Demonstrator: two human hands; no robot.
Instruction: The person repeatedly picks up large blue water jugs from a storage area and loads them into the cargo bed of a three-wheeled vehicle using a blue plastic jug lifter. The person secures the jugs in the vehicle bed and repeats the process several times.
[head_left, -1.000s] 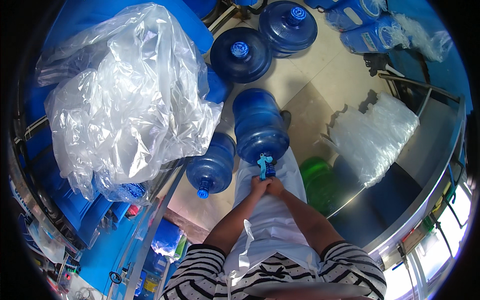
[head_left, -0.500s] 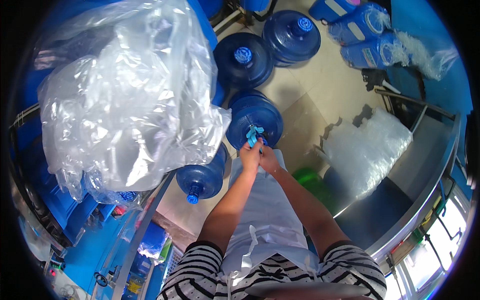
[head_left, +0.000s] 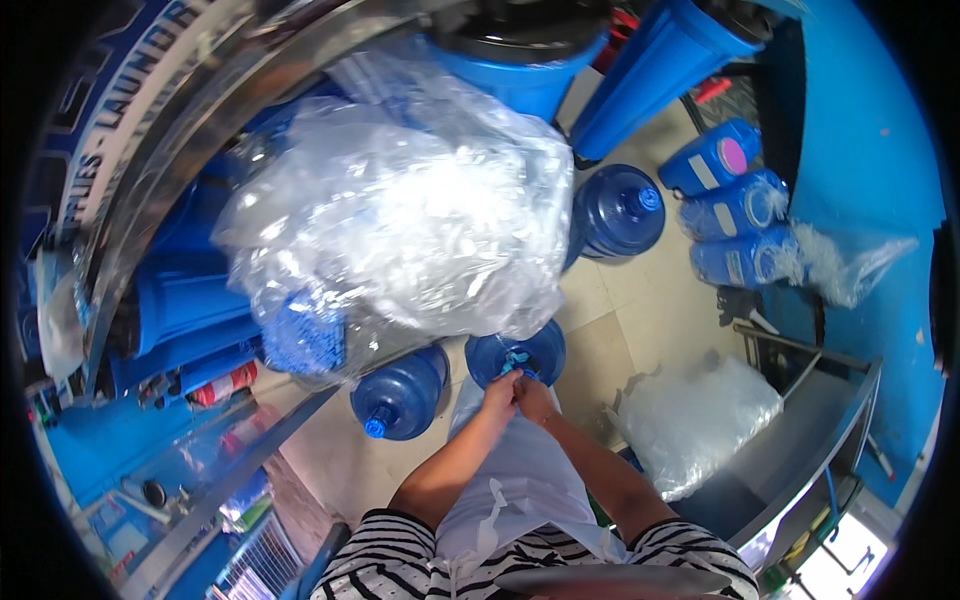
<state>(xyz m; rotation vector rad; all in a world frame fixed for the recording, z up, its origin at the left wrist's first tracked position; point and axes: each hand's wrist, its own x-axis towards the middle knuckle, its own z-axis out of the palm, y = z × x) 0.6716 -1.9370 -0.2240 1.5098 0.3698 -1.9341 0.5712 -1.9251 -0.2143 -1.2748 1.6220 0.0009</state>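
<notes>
Right in front of me a blue water jug point(head_left: 545, 350) stands on the floor with its neck end toward me. My left hand point(head_left: 503, 390) and my right hand point(head_left: 533, 397) are closed and pressed together over its neck, which they largely hide. A crumpled light-blue strip point(head_left: 515, 360) sticks out past my fingertips; both hands appear to grip it. Whether it is a strap or a wrapper I cannot make out. To the left of my hands, another blue water jug point(head_left: 398, 395) with a blue cap lies tilted.
A large clear plastic bag point(head_left: 430, 220) bulges over the left and middle, partly covering the jugs. Farther off stand a capped water jug point(head_left: 620, 210) and several blue containers point(head_left: 725, 210) along the right wall. A filled clear bag point(head_left: 700, 425) rests by a metal frame point(head_left: 810, 360).
The view has shifted, so the floor and jugs sit lower and the large clear bag farther right, hiding more jugs. My hands stay together at the jug's neck.
</notes>
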